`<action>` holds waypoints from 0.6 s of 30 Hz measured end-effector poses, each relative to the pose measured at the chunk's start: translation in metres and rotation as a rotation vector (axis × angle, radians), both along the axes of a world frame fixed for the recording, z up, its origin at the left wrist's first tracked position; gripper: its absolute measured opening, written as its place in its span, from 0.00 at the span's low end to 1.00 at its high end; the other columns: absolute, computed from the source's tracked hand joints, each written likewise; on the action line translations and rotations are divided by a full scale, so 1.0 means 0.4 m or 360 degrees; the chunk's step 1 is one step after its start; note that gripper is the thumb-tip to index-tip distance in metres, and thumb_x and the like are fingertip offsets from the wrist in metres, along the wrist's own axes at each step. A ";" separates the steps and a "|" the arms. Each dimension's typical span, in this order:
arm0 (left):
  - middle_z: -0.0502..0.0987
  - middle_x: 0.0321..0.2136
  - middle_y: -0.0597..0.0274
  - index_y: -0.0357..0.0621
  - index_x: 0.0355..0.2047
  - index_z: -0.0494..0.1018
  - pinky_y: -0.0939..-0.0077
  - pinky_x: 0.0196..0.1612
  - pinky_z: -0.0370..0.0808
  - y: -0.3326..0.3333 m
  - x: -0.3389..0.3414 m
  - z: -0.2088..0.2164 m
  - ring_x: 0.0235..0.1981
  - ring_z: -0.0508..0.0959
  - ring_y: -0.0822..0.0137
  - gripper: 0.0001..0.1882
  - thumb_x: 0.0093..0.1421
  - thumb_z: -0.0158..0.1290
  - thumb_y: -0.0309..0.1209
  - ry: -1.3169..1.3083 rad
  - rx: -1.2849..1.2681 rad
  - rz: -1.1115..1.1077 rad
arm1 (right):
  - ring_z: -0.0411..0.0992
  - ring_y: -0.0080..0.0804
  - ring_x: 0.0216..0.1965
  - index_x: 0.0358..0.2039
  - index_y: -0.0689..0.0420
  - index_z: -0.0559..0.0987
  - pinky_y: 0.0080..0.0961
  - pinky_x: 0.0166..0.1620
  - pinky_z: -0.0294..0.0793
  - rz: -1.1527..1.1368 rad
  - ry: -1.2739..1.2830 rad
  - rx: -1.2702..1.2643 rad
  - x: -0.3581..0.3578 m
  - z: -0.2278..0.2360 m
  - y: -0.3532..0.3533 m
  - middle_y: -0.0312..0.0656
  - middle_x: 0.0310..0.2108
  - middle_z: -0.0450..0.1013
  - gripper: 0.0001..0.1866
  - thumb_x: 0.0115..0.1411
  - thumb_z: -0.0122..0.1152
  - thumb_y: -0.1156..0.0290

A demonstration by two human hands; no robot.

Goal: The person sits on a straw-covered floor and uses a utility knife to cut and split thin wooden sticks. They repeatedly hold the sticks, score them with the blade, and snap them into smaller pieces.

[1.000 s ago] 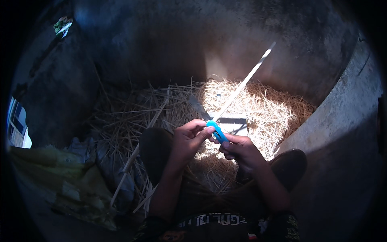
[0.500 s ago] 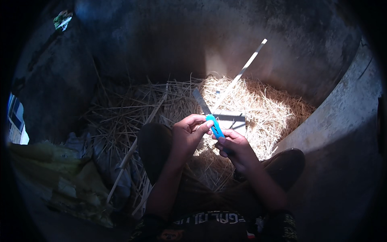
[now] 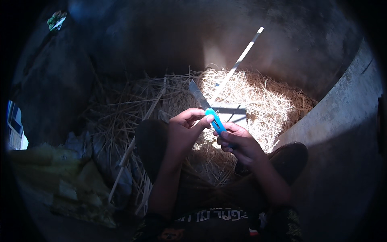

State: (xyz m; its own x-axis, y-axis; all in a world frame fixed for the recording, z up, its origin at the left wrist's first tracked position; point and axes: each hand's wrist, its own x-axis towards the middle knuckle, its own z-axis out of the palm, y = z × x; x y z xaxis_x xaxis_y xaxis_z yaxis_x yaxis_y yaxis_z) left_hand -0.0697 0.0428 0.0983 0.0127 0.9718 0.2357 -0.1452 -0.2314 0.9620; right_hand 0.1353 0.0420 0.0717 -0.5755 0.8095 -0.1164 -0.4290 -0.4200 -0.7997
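A box cutter point(image 3: 216, 121) with a blue handle is held in both my hands, tilted with its long metal blade reaching up and left. My left hand point(image 3: 184, 129) pinches the handle's upper end, close to the base of the blade. Around the lower end of the handle, the fingers of my right hand point(image 3: 240, 142) are closed. A pale, thin split stick point(image 3: 238, 64) slants up and right from behind the blade's base; I cannot tell whether my fingers touch its lower end. Beyond my hands lies a pale flat board point(image 3: 236, 108), crossed by dark shadow.
Loose straw-like shavings point(image 3: 266, 101) cover the floor, brightly sunlit on the right. A longer stick point(image 3: 125, 159) lies slanting at the left. Beside it is a crumpled yellowish sheet point(image 3: 68, 177). A curved grey wall point(image 3: 342, 97) rises around me.
The blade and handle appear slightly higher and further left. The pale stick's top has also shifted up and left. Both hands keep their hold on the box cutter.
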 end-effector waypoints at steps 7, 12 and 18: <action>0.81 0.27 0.64 0.38 0.32 0.78 0.86 0.34 0.69 -0.019 -0.013 0.026 0.28 0.76 0.81 0.10 0.64 0.61 0.33 -0.0037 -0.0072 0.0028 | 0.66 0.19 0.32 0.54 0.63 0.72 0.15 0.31 0.65 -0.0032 -0.0196 0.0120 0.002 0.018 -0.019 0.39 0.42 0.74 0.20 0.65 0.63 0.68; 0.81 0.26 0.64 0.37 0.32 0.78 0.84 0.38 0.72 -0.017 -0.019 0.029 0.30 0.77 0.79 0.10 0.67 0.57 0.32 -0.0052 -0.0034 0.0006 | 0.65 0.18 0.31 0.53 0.64 0.72 0.15 0.30 0.65 0.0030 -0.0173 0.0039 0.009 0.029 -0.017 0.39 0.42 0.74 0.20 0.65 0.62 0.68; 0.82 0.28 0.63 0.37 0.37 0.80 0.84 0.35 0.70 -0.001 -0.015 0.016 0.29 0.76 0.80 0.10 0.68 0.55 0.31 0.0180 -0.0146 0.0302 | 0.66 0.15 0.31 0.53 0.62 0.72 0.12 0.28 0.64 -0.0059 -0.0211 0.0046 0.023 0.025 -0.011 0.36 0.41 0.74 0.19 0.66 0.60 0.65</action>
